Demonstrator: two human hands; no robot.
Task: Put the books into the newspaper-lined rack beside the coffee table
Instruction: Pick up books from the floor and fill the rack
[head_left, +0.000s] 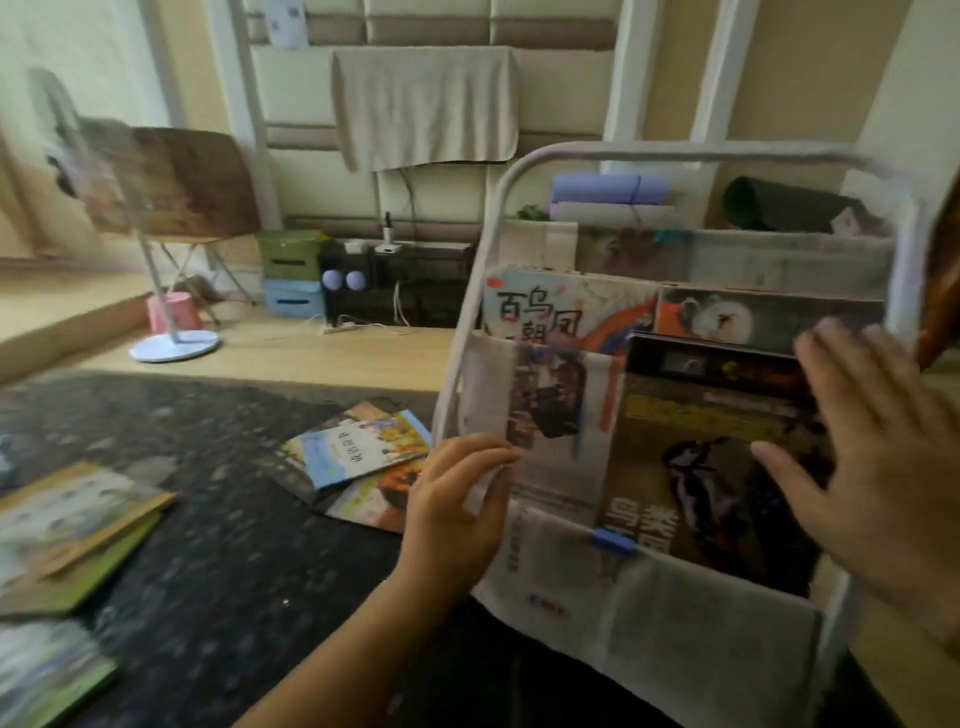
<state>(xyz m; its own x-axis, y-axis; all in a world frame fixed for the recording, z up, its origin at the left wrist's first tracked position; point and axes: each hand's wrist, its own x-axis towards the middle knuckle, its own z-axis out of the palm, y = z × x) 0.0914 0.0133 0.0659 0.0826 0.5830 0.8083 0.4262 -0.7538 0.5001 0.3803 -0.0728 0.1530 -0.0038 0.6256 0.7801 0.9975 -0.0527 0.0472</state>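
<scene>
Right hand, fingers spread, presses the book (thin, glossy, bendy) at frame right; left hand pinches the newspaper. Best gripped by its edges.

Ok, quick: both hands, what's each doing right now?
Left hand: gripping the newspaper lining edge.
Right hand: open, flat against the dark bird book.

A home living room: beyond the left hand stand a padded beige wall panel, a black low media cabinet on pale wood flooring, and a dark speckled coffee table.
</scene>
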